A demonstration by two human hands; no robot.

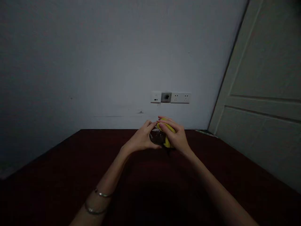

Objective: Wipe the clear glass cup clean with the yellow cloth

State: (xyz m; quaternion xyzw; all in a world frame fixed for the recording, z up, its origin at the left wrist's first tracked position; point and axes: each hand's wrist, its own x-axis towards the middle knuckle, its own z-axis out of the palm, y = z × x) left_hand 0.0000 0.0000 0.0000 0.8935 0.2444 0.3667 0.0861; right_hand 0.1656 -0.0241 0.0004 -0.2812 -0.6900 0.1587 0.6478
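Yellow, soft-looking crumpled cloth [167, 143] is pinched in my right hand [178, 137], beside a clear, rounded, glossy vessel [157, 137] (glass or plastic, I can't tell) that my left hand [141, 138] cups in a wide curl over the dark-red, flat tabletop [70, 163]. Steady holding and light, even cloth pressure should suit such a slick curve.

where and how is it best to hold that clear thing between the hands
Probably by its left outer side, coming from the left: the clear object looks rounded, so a curved grip by the left hand suits it, while the right hand and yellow cloth crowd its right side. Its base is unclear.
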